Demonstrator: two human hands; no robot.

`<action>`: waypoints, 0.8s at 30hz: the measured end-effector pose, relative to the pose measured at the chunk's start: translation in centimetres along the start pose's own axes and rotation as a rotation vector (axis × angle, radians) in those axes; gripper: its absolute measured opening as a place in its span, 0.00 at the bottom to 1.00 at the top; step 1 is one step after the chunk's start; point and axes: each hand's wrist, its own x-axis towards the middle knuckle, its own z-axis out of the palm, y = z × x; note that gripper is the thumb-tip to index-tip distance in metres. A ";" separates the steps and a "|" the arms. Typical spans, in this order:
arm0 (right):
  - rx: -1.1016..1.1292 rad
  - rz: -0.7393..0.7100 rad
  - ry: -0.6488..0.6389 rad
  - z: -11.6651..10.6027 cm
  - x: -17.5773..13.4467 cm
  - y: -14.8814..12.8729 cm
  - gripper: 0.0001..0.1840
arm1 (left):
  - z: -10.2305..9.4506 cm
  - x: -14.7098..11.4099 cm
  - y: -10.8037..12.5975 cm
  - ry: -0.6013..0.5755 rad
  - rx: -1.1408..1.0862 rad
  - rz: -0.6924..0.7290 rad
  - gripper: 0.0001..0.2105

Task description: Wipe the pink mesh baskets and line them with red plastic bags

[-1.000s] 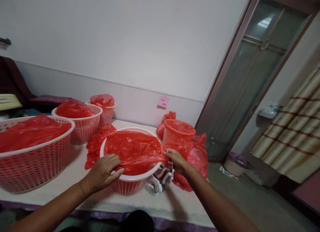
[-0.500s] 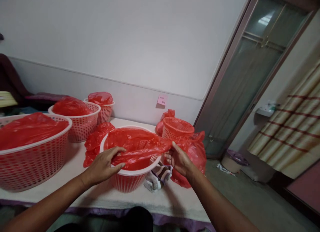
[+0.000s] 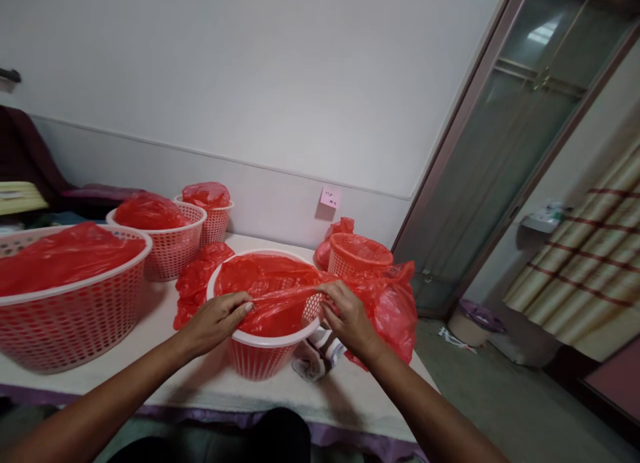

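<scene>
A red plastic bag (image 3: pixel 270 283) lies inside a basket (image 3: pixel 264 363) with a white rim and holes in its sides. Its near edge is stretched across the opening between my two hands. My left hand (image 3: pixel 220 316) pinches that edge above the rim's left front. On the right, my right hand (image 3: pixel 347 316) grips the other end with bent fingers, its fingertips partly hidden. Striped cloth items, perhaps socks (image 3: pixel 317 356), lie on the table just beside the basket, partly behind my right wrist.
Several bag-lined baskets (image 3: pixel 75 316) stand to the left. A smaller red basket (image 3: pixel 361 250) and a filled red bag (image 3: pixel 395 310) are at the right end of the table (image 3: pixel 200 390). A pink note (image 3: pixel 331 196) is on the wall. A bin (image 3: pixel 470 326) stands on the floor.
My left hand has closed from spread fingers onto the bag's edge. My right hand has curled over the other end, and the edge is now pulled into a narrow taut band.
</scene>
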 end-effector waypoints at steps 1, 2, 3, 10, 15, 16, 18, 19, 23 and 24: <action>-0.118 -0.081 -0.013 0.1 0.2 -0.2 0.18 | 0.0 0.1 0.0 -0.007 -0.007 -0.003 0.17; -0.223 -0.143 -0.029 0.2 0.5 -0.4 0.20 | 0.0 0.2 0.0 -0.011 -0.017 -0.007 0.18; -0.319 -0.192 -0.046 0.4 0.8 -0.4 0.22 | 0.0 0.3 0.0 -0.013 -0.028 -0.013 0.18; -0.560 -0.276 -0.135 2.9 2.7 0.7 0.19 | -0.1 0.5 0.0 0.013 -0.047 -0.059 0.20; -0.392 -0.246 -0.083 3.7 2.2 0.3 0.15 | -0.1 0.8 -0.7 0.150 0.038 -0.106 0.18; -0.359 -0.232 -0.089 3.7 2.0 0.1 0.14 | -0.1 0.8 -0.7 0.201 0.044 -0.104 0.17; -0.302 -0.193 -0.117 3.6 1.7 -0.2 0.12 | 0.1 0.6 -0.5 0.304 0.040 -0.066 0.15; -0.277 -0.171 -0.132 3.6 1.6 -0.4 0.11 | 0.3 0.4 -0.3 0.340 0.031 -0.032 0.15; -0.201 -0.120 -0.155 3.6 1.3 -1.0 0.10 | 1.4 -0.6 0.7 0.268 0.196 0.251 0.15; -0.187 -0.119 -0.156 3.6 1.2 -1.2 0.10 | 1.6 -0.7 0.9 0.238 0.289 0.326 0.15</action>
